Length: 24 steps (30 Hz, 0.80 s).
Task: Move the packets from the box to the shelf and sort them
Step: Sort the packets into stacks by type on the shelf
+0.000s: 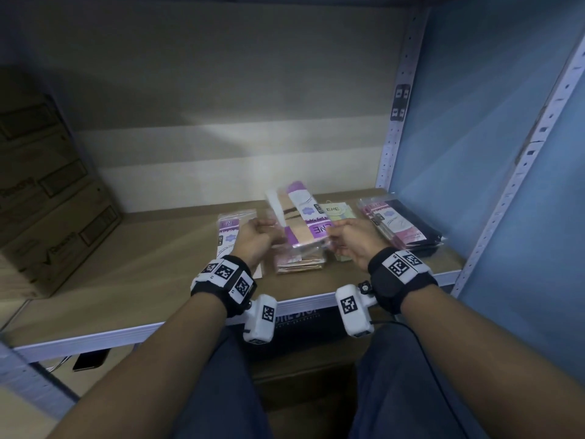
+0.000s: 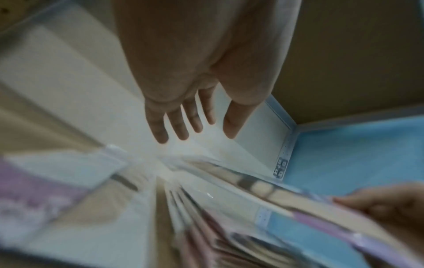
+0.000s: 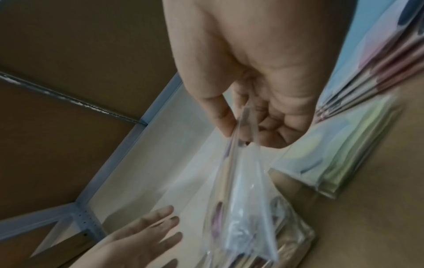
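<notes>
Pinching the packet [image 1: 300, 217], right hand [image 1: 351, 240] holds it beside open left hand [image 1: 256, 239].

A pale panelled back wall [image 1: 221, 128] catches a patch of light; right of it stands a perforated metal upright [image 1: 399, 99] (white-grey), then a blue side wall [image 1: 474, 122].
</notes>
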Available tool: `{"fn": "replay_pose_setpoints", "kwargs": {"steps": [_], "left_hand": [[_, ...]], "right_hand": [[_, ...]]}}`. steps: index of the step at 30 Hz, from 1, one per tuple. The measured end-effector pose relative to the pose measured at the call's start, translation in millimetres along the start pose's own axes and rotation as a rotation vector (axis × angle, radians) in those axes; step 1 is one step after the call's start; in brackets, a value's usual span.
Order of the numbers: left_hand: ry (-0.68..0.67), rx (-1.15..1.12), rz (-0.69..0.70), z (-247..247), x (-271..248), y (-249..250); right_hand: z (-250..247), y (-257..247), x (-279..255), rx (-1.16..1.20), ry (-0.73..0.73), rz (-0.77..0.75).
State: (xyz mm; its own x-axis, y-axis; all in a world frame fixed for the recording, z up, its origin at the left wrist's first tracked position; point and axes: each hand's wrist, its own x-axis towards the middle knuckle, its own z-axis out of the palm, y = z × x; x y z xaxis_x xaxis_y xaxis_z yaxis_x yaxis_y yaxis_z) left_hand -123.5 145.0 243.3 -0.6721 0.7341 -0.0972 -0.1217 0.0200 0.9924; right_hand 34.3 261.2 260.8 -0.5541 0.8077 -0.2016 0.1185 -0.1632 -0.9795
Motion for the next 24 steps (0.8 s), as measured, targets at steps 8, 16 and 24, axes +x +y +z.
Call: {"fn": "replay_pose_setpoints", "kwargs": {"steps": [8,16,24], "left_hand": [[0.029,0.785,0.36,-34,16,18],[-0.368,1.024,0.288,-39,11,35],[-0.136,0.627,0.132,-45,11,35]], "right_hand": [[-30,-7,-2,-0.22,-0.03,-0.078],[-45,-8,-5,-0.287,-0.118,-0.151],[-48,1,7,-0.214,0.09,-0.109]]}}
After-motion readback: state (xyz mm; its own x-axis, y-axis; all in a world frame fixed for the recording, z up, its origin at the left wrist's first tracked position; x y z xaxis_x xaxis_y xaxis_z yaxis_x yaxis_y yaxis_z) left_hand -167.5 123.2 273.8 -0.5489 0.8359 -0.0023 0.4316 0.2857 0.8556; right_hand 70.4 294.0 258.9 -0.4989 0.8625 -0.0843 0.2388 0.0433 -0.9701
